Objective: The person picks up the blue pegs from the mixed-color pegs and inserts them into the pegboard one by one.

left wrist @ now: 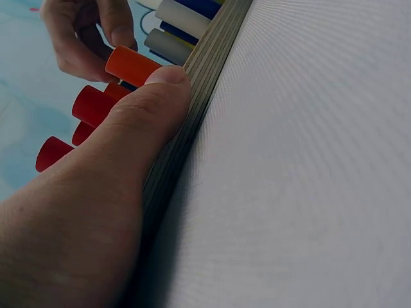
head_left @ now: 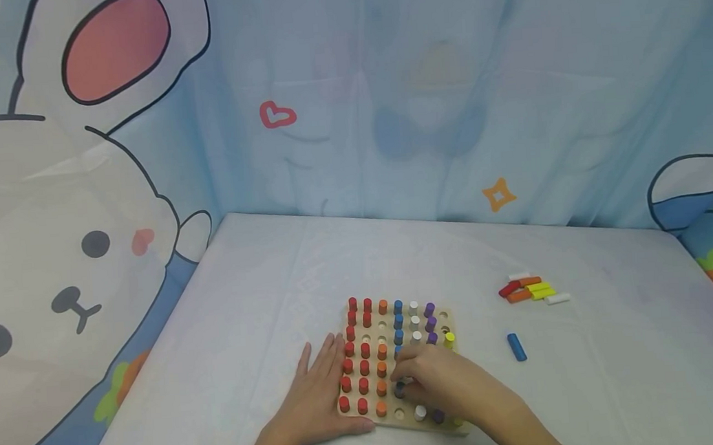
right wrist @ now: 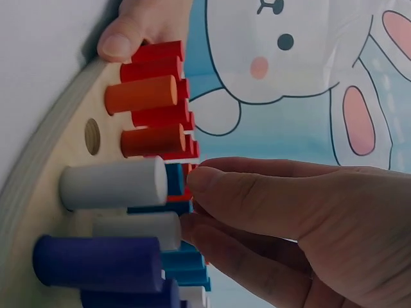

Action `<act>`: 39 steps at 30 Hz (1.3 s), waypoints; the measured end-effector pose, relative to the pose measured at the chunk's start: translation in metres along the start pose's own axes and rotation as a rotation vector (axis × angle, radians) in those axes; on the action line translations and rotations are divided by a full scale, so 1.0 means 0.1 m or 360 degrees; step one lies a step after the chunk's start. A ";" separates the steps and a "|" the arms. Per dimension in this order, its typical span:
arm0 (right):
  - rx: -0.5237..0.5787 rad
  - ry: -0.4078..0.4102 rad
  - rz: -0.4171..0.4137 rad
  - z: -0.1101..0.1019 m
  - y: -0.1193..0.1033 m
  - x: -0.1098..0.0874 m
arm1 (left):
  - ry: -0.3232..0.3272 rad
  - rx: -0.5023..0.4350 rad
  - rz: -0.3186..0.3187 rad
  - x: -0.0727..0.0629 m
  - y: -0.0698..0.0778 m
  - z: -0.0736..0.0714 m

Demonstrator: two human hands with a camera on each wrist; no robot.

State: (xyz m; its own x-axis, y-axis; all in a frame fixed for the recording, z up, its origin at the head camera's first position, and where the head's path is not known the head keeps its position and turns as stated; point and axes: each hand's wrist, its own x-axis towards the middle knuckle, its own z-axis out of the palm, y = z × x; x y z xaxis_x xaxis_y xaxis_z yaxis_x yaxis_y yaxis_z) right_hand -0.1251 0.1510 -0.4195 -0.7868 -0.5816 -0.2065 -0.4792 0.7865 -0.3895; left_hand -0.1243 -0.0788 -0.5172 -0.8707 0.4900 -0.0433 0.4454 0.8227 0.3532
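A wooden peg board lies on the table, filled with columns of red, orange, blue, white, purple and yellow pegs. My left hand rests along its left side, thumb on the front edge; in the left wrist view the thumb presses beside an orange peg. Over the front half of the board, my right hand has thumb and curled fingers at the top of a blue peg, pinching it. White pegs partly hide that peg in the right wrist view. An unfilled hole lies just in front of it.
Right of the board, a loose blue peg lies alone on the white tabletop. Behind it is a small pile of red, orange, yellow and white pegs. A printed cloth curtain hangs at the back and sides.
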 end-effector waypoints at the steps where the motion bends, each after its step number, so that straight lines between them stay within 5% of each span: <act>1: -0.0004 0.0016 0.0001 -0.01 0.01 -0.01 | 0.0000 0.0001 0.0002 0.00 0.00 0.00; 14: -0.0100 0.0290 0.0152 -0.29 0.40 -0.20 | 0.0002 -0.0005 0.0000 0.00 0.00 0.00; 29: 0.0171 0.0261 0.0571 -0.37 1.47 -0.48 | -0.0014 -0.0012 -0.0005 0.00 0.01 -0.02; 39: 0.0320 0.0056 0.0760 -0.31 1.78 -0.64 | -0.0001 0.0015 -0.0004 0.00 0.01 -0.01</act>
State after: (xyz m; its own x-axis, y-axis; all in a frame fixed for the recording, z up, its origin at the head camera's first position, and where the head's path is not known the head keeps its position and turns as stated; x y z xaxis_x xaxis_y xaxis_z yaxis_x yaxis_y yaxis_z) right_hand -0.1722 0.3344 -0.4478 -0.9138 -0.1578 -0.3742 0.0177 0.9050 -0.4249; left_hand -0.1241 -0.0787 -0.5161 -0.8716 0.4882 -0.0444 0.4453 0.8265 0.3444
